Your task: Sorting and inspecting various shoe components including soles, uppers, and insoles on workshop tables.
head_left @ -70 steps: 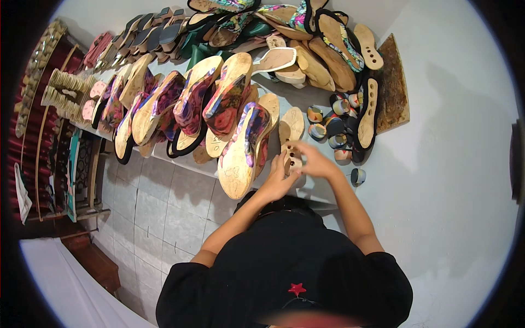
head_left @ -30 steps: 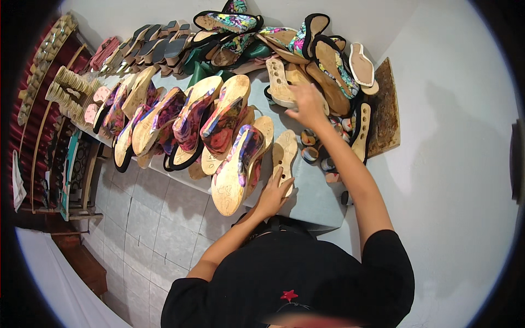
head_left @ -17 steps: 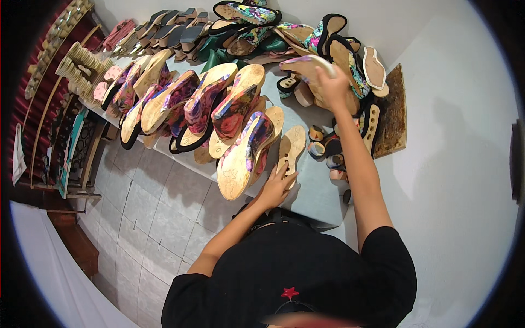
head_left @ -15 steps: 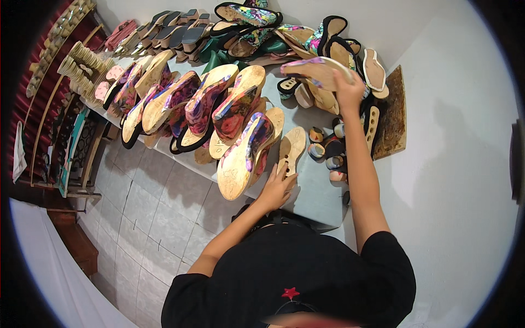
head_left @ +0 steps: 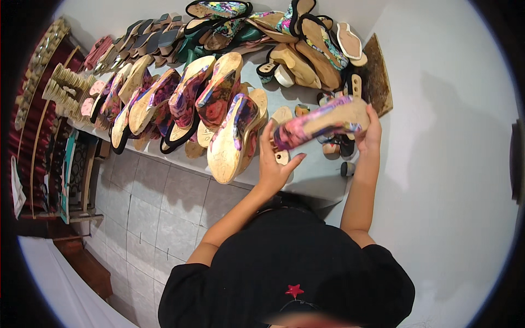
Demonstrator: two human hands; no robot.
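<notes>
My right hand (head_left: 369, 131) is closed on one end of a shoe last with a pink, purple and blue floral upper (head_left: 320, 121), held over the table. The last lies crosswise, its other end pointing at my left hand (head_left: 277, 167). That left hand has its fingers spread, thumb apart, beside the floral end; whether it touches the fabric I cannot tell. Partly hidden behind the left hand and the held last, a flat wooden sole piece with dark holes (head_left: 282, 113) lies on the table. Just left stands a wooden last with a floral upper (head_left: 225, 147).
More floral-covered lasts (head_left: 220, 104) line the table's (head_left: 311, 177) front edge. Sandals and lasts (head_left: 320, 41) pile up at the back, with dark heeled sandals (head_left: 167, 38) farther left. A small dark roll (head_left: 347, 168) sits near the right corner. A brown board (head_left: 377, 76) leans against the white wall.
My right hand has brought the floral-covered last from the back pile down toward me and turned it. My left hand has come off the wooden sole piece, spreading beside the last's end.
</notes>
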